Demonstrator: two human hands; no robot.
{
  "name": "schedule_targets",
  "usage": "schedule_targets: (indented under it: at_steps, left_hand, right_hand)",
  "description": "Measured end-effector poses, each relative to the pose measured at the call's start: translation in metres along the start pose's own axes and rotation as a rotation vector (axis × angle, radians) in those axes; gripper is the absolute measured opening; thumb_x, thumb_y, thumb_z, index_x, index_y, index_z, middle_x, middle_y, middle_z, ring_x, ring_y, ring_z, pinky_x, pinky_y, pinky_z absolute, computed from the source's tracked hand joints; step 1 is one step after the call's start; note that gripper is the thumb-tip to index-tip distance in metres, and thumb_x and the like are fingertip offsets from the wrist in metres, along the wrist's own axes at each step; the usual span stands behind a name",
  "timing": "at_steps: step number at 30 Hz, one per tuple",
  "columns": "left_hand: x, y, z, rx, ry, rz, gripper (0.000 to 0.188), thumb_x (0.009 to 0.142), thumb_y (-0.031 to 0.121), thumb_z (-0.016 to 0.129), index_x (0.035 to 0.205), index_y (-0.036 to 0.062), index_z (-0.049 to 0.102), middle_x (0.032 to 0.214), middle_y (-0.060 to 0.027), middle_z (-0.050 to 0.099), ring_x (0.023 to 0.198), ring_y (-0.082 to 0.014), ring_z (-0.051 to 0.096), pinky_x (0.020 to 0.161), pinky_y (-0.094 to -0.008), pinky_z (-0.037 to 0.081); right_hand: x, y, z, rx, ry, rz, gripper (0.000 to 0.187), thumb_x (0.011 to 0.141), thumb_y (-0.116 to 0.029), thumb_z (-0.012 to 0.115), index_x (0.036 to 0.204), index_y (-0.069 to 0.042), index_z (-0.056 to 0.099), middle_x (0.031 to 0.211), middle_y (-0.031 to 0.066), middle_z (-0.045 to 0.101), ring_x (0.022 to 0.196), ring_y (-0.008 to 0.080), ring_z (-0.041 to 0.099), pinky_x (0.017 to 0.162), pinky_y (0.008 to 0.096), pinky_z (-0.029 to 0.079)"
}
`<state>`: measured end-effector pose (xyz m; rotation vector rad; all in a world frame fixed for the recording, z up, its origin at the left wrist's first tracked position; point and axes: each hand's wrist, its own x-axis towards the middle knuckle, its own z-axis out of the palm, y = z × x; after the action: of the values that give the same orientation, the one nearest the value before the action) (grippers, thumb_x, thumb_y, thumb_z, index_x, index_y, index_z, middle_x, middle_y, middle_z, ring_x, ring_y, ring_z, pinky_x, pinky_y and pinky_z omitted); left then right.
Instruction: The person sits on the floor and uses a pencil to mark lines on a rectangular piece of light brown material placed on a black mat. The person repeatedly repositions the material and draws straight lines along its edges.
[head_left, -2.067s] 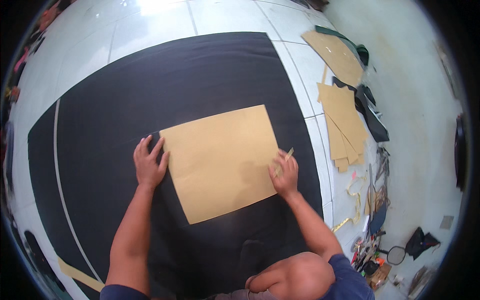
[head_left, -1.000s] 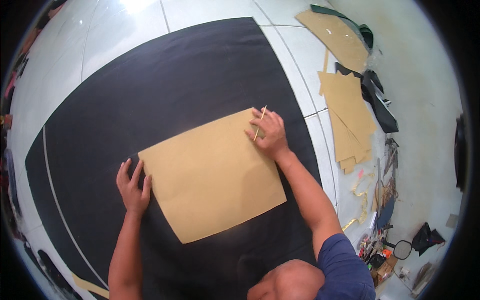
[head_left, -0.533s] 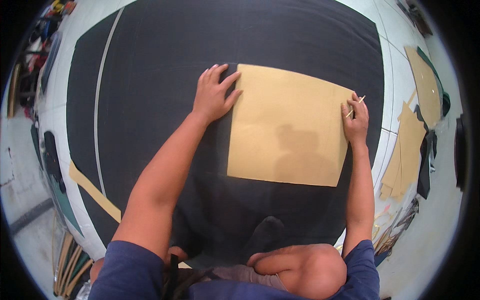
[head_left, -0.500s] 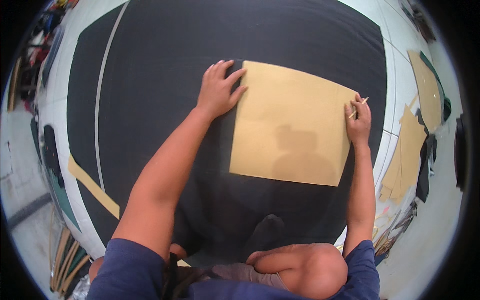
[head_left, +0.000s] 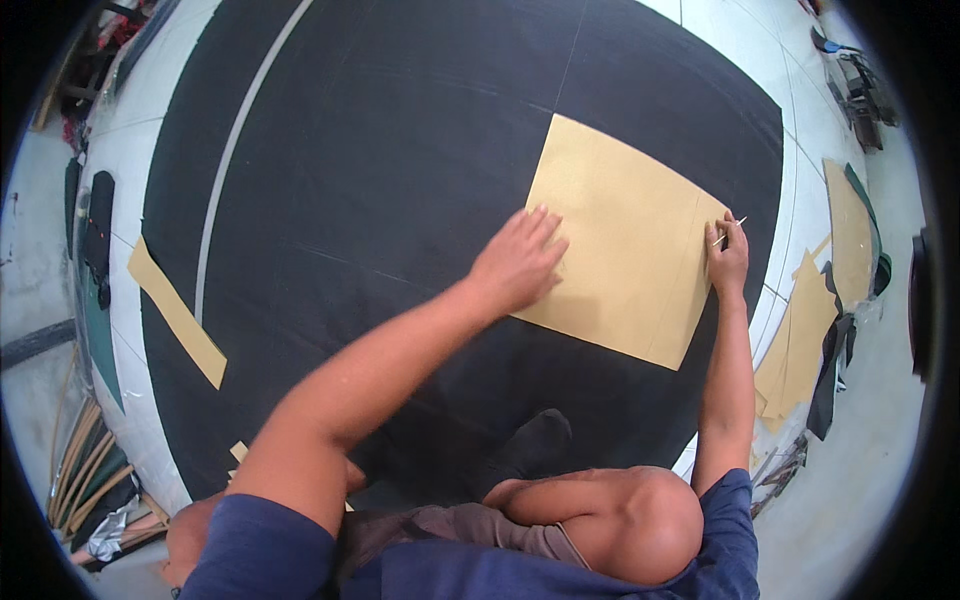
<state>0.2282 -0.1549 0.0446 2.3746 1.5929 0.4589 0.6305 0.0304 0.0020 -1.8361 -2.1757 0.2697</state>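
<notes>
A large tan sheet of card (head_left: 630,240) lies at a slant on a wide black sheet of material (head_left: 400,170). My left hand (head_left: 518,262) rests flat over its left edge, fingers stretched out and slightly blurred. At the card's right edge is my right hand (head_left: 729,262), its fingers closed round a thin pale stick (head_left: 741,220) like a slim marking pencil. Its fingertips touch the card near the far right corner. Faint pale lines cross the black material beside the card, and one runs away from its far left corner.
A narrow tan strip (head_left: 180,315) lies across the black material's left edge, near a long grey strip (head_left: 228,165). Several tan card pieces (head_left: 795,345) are on the white tiled floor at right. Rolled or stacked strips (head_left: 85,480) stand at lower left. My bent knee (head_left: 650,515) is close by.
My left hand has moved right and nearer, from the card's far left corner onto its left edge. The card appears shifted and turned clockwise. My right hand stays at the right edge.
</notes>
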Motion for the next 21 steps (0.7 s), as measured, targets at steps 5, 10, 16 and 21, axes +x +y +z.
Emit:
schedule_targets:
  at_steps: [5,10,16,21]
  left_hand:
    - [-0.007,0.013,0.006,-0.070,-0.086,-0.101,0.055,0.090,0.036,0.077,0.130,0.0013,0.066,0.140,-0.0231,0.059,0.135,-0.0390,0.054,0.112,-0.0467,0.047]
    - [-0.010,0.014,0.011,-0.074,-0.120,-0.117,0.053,0.091,0.030,0.075,0.132,-0.0013,0.064,0.138,-0.0226,0.058,0.132,-0.0373,0.055,0.110,-0.0449,0.051]
    - [0.010,0.005,-0.012,0.016,-0.485,-0.092,0.057,0.088,0.013,0.070,0.144,0.0083,0.058,0.147,-0.0143,0.053,0.137,-0.0345,0.052,0.105,-0.0437,0.057]
    - [0.027,-0.005,-0.032,0.152,-0.700,0.031,0.081,0.081,0.009,0.080,0.155,0.0133,0.049,0.147,-0.0091,0.050,0.137,-0.0304,0.052,0.103,-0.0383,0.061]
  right_hand:
    - [0.004,-0.003,-0.003,-0.019,-0.030,0.019,0.035,0.100,-0.034,0.069,0.119,-0.005,0.068,0.153,0.0137,0.059,0.140,0.0357,0.054,0.117,0.0467,0.043]
    - [0.002,-0.006,-0.003,-0.017,-0.050,0.033,0.036,0.101,-0.034,0.069,0.120,-0.005,0.067,0.154,0.0149,0.058,0.140,0.0365,0.053,0.117,0.0476,0.042]
    - [0.006,-0.002,-0.008,-0.073,-0.064,0.032,0.038,0.101,-0.036,0.068,0.128,-0.010,0.067,0.150,0.0141,0.061,0.140,0.0360,0.054,0.117,0.0468,0.042]
    - [-0.017,-0.047,-0.017,0.153,0.229,-0.060,0.030,0.106,-0.027,0.058,0.129,-0.014,0.071,0.124,0.0148,0.070,0.114,0.0317,0.066,0.100,0.0439,0.050]
